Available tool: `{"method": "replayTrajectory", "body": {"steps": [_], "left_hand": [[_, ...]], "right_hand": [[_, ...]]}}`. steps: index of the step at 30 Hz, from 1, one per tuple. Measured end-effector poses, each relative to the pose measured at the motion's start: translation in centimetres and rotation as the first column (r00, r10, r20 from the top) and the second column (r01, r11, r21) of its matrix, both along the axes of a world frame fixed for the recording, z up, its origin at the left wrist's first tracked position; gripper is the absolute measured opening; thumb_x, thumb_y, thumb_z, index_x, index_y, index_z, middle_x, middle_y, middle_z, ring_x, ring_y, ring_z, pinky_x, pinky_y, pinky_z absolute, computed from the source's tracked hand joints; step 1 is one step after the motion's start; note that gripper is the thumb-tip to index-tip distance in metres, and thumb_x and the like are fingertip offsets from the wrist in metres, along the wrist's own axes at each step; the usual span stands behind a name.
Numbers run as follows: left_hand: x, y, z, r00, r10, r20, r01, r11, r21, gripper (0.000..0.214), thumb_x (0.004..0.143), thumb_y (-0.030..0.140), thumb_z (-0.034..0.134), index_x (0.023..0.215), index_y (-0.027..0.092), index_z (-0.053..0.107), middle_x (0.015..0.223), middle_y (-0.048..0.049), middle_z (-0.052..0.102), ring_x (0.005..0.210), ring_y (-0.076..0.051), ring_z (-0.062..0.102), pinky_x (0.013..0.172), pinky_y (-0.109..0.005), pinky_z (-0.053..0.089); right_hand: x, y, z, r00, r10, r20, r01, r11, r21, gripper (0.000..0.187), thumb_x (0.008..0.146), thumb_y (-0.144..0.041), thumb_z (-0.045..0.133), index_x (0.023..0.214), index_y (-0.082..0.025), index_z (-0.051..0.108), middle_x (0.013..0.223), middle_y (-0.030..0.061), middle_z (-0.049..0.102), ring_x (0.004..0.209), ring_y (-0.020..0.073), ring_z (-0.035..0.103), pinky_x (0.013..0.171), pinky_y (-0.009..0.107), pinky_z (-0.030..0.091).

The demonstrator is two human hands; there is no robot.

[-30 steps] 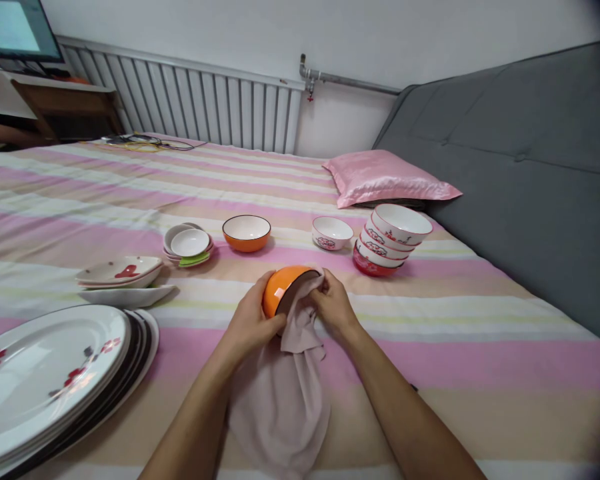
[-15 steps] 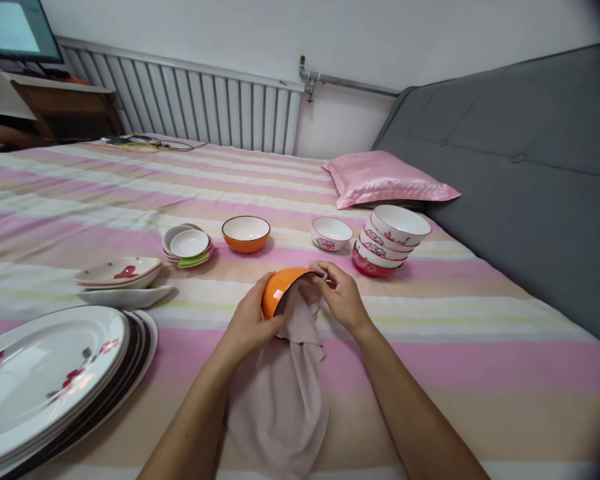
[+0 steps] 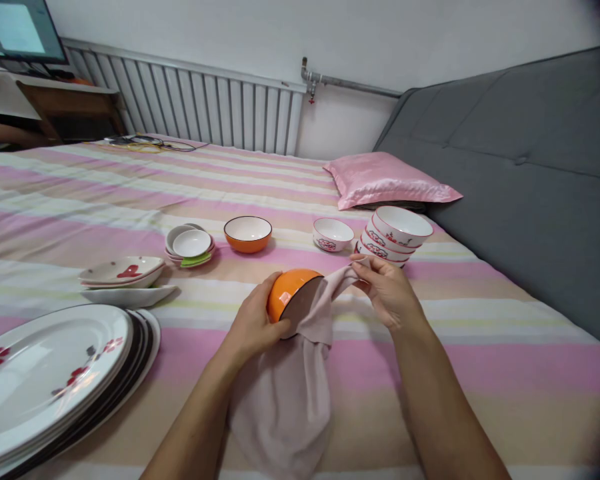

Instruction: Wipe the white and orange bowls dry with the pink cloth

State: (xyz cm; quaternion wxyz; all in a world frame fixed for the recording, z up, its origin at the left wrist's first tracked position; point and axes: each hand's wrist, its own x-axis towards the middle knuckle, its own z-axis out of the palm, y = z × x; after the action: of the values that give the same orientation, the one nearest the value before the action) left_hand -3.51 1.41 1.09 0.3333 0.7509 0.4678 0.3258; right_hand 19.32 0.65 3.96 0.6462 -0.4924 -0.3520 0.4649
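"Striped bedding (image 3: 480, 360) formed the work surface, with a radiator (image 3: 195, 100) behind it. What was the state of the hands?"

"Left hand (image 3: 255, 319): partly curled around the orange bowl (image 3: 288, 292), thumb at the rim. Right hand (image 3: 387, 293): thumb and fingers pinched on one end of the grey-pink cloth (image 3: 285, 407)."

"What had just changed?"

"The right hand had moved from the bowl's rim toward the stacked bowls (image 3: 400, 232), drawing the cloth end with it. Apparent effect: more of the interior was exposed, and only the left hand secured the bowl."

"Bowl location and appearance?"

"It was between the hands, tilted, mouth facing right. Exterior: glossy orange. Rim: dark. Interior: pale, shaded, partly covered by cloth. Contact with the bedding could not be confirmed."
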Motion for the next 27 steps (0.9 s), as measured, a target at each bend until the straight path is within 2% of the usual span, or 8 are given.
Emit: {"method": "replayTrajectory", "body": {"steps": [6,9,12,14,17,19,24,27], "left_hand": [[0.2,-0.5,0.3,0.986,-0.15,-0.074,0.161,0.972,0.169,0.077,0.065,0.016,0.06,0.138,0.016,0.035,0.139,-0.011,0.045,0.126,-0.024,0.043,0.108,-0.039,0.033],[0.2,-0.8,0.5,0.969,-0.223,-0.103,0.241,0.942,0.232,0.079,0.065,0.012,0.06,0.139,0.02,0.034,0.139,-0.0087,0.045,0.125,-0.022,0.044,0.107,-0.036,0.034],[0.2,-1.0,0.6,0.964,-0.237,-0.119,0.26,0.933,0.247,0.08,0.064,0.011,0.06,0.139,0.021,0.034,0.138,-0.0085,0.045,0.124,-0.022,0.045,0.107,-0.036,0.034],[0.2,-0.9,0.6,0.965,-0.232,-0.124,0.256,0.937,0.238,0.08,0.063,0.011,0.06,0.139,0.02,0.034,0.138,-0.009,0.045,0.124,-0.022,0.045,0.107,-0.037,0.034],[0.3,-0.6,0.3,0.975,-0.191,-0.115,0.212,0.955,0.207,0.078,0.064,0.014,0.06,0.138,0.018,0.034,0.139,-0.0108,0.045,0.125,-0.024,0.044,0.107,-0.039,0.034],[0.3,-0.5,0.1,0.987,-0.136,-0.09,0.15,0.974,0.17,0.076,0.066,0.018,0.059,0.137,0.016,0.035,0.139,-0.0126,0.045,0.125,-0.026,0.044,0.106,-0.042,0.034],[0.4,-0.3,0.3,0.999,0.013,-0.035,-0.012,1.0,0.019,0.071,0.063,0.021,0.059,0.132,0.015,0.04,0.133,-0.0134,0.052,0.118,-0.029,0.051,0.099,-0.045,0.042],[0.6,-0.4,0.6,0.995,0.096,-0.01,-0.096,0.995,-0.032,0.068,0.062,0.021,0.059,0.128,0.016,0.045,0.124,-0.011,0.058,0.11,-0.028,0.057,0.092,-0.041,0.047]], "right_hand": [[0.3,0.1,0.1,0.988,-0.093,-0.124,0.089,0.995,-0.041,0.032,0.054,-0.028,0.081,0.079,-0.018,0.065,0.064,-0.0059,0.057,0.058,0.007,0.052,0.057,0.02,0.044],[-0.1,0.0,0.1,0.988,-0.075,-0.138,0.073,0.997,-0.025,0.033,0.053,-0.029,0.081,0.078,-0.018,0.063,0.06,-0.007,0.054,0.054,0.0061,0.05,0.054,0.019,0.044],[-0.8,0.1,-0.2,0.992,-0.058,-0.116,0.055,0.998,-0.029,0.034,0.054,-0.03,0.081,0.079,-0.018,0.062,0.065,-0.0058,0.058,0.056,0.0069,0.053,0.056,0.02,0.045],[-1.2,0.1,-0.4,0.998,0.017,-0.058,-0.021,0.998,-0.055,0.033,0.058,-0.033,0.079,0.081,-0.018,0.063,0.072,-0.0029,0.063,0.063,0.0088,0.057,0.062,0.022,0.046],[-1.8,-0.1,-0.5,0.973,0.221,0.067,-0.216,0.974,-0.069,0.034,0.069,-0.041,0.072,0.094,-0.019,0.063,0.092,0.003,0.068,0.085,0.0146,0.062,0.077,0.026,0.048],[-2.0,-0.4,-0.4,0.941,0.305,0.146,-0.299,0.952,-0.062,0.036,0.076,-0.043,0.066,0.104,-0.022,0.061,0.109,0.0052,0.066,0.102,0.0179,0.059,0.086,0.03,0.046],[-2.1,-1.0,-0.3,0.878,0.377,0.296,-0.38,0.924,-0.049,0.042,0.076,-0.03,0.065,0.116,-0.024,0.055,0.13,0.006,0.056,0.123,0.02,0.049,0.097,0.034,0.043],[-1.7,-0.7,-1.1,0.823,0.32,0.47,-0.327,0.942,-0.069,0.051,0.069,-0.015,0.063,0.119,-0.025,0.054,0.13,0.006,0.056,0.122,0.0207,0.05,0.098,0.036,0.042]]}}
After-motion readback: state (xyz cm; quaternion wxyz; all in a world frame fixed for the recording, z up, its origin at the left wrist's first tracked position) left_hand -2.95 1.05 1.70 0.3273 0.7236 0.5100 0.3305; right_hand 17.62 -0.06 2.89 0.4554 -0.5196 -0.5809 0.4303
